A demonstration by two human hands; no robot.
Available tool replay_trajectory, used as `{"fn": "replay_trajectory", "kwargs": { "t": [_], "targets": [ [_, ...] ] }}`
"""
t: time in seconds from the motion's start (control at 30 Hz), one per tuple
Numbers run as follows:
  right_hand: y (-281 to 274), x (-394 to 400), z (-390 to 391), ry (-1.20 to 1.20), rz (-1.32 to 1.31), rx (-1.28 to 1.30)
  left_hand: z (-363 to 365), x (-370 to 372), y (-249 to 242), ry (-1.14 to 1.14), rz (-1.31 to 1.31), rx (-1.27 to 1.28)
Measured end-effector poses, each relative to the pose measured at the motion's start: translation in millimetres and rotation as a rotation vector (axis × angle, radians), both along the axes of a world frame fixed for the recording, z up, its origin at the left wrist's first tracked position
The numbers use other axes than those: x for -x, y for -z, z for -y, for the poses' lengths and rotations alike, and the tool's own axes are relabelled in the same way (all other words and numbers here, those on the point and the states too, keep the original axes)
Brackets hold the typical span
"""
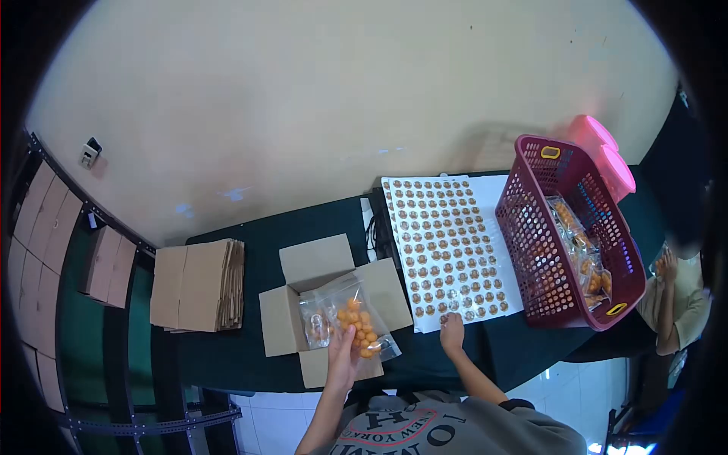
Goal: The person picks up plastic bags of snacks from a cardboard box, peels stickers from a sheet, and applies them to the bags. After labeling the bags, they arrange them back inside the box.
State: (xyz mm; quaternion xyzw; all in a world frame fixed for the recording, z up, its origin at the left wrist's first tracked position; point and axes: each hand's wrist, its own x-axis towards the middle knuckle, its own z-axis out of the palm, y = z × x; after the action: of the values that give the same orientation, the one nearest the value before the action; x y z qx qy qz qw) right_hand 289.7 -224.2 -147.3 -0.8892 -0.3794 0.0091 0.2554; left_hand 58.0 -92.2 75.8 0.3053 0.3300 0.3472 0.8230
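Left hand [344,356] stretched out over the open box [279,322], fingers gripping a bag of orange balls [360,327] that half hides another bag [315,326] inside. Right hand [453,332] is right of the box, over the sticker sheet [447,250], can't tell if its fingers pinch anything. Maroon basket [531,243] further right.

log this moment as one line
left hand: holding bag of orange balls | right hand: at sticker sheet edge | carton: open
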Motion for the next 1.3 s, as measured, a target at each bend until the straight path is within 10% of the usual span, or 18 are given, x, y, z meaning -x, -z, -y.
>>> {"fn": "replay_trajectory", "kwargs": {
  "t": [0.4, 1.3],
  "targets": [
    [6, 5, -13, 0.346, -0.030, 0.102, -54, 61, 20, 0.129, -0.121, -0.079],
    [-11, -14, -19, 0.168, -0.126, 0.170, -47, 119, 20, 0.138, -0.163, -0.117]
  ]
}}
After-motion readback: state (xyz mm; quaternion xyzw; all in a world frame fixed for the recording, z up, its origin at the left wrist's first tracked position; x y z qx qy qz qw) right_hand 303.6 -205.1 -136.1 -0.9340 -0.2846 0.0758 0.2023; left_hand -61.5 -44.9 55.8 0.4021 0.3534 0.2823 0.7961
